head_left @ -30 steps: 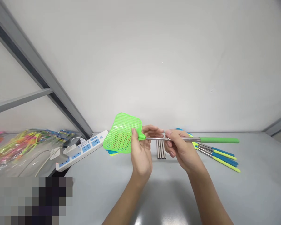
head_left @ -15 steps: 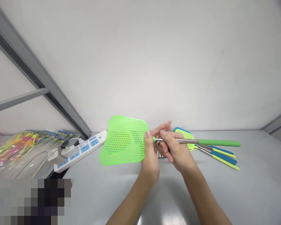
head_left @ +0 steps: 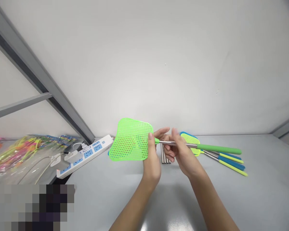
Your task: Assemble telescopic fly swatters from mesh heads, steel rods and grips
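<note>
A bright green fly swatter is held level above the table, its meshed head to the left and its green grip to the right. My left hand is closed on it where the head meets the neck, thumb on top. My right hand is loosely around the metal shaft, its fingers curled beneath and its thumb lifted and slightly blurred. Behind my hands, several metal rods lie on the table, partly hidden. Red, blue and yellow shapes show through the mesh; I cannot make out what they are.
To the right lies a pile of yellow and blue fly swatters. At left, a white power strip with plugs and cables rests near clear bags of colourful plastic pieces. A pale wall stands behind the grey table.
The swatter has tilted, its grip end shifting slightly left and lower. My right thumb has risen off the shaft, and more of the metal rods behind shows.
</note>
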`<action>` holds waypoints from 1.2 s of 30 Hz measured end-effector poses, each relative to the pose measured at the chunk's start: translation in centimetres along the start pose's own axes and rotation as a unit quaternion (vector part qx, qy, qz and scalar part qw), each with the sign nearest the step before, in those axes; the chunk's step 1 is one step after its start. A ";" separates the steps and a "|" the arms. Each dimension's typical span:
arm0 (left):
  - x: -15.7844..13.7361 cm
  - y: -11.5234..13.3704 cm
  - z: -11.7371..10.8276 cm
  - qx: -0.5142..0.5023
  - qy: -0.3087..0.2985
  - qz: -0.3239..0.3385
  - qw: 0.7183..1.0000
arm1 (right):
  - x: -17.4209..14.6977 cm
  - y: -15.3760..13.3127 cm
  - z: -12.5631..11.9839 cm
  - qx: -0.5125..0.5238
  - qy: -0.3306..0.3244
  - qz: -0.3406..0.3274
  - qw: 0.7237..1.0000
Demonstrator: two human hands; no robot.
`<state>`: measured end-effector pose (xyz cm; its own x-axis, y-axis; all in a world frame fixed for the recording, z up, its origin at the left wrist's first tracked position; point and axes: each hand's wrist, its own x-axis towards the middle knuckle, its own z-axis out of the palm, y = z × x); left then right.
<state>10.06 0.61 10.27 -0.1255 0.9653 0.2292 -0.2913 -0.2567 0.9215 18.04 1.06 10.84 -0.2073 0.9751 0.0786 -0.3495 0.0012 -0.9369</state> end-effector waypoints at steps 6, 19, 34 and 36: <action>0.3 0.8 -0.5 -0.075 0.031 0.038 0.996 | 0.2 -0.7 -0.8 0.087 0.038 -0.033 0.995; 0.7 1.6 -1.8 -0.172 0.153 0.092 0.969 | -1.7 0.1 0.7 0.018 -0.116 0.087 0.989; -0.7 1.6 -0.2 -0.161 0.128 0.120 0.971 | -1.9 -1.4 -0.2 0.070 -0.113 0.099 0.986; -0.6 1.5 -0.2 -0.147 0.118 0.128 0.974 | -1.5 -1.0 -0.6 0.084 -0.125 0.086 0.985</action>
<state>9.54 -0.37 11.45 -0.4343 0.8386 0.3289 -0.4763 -0.5237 0.7064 19.27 -0.26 11.49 -0.4871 0.8730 0.0252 -0.4320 -0.2157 -0.8757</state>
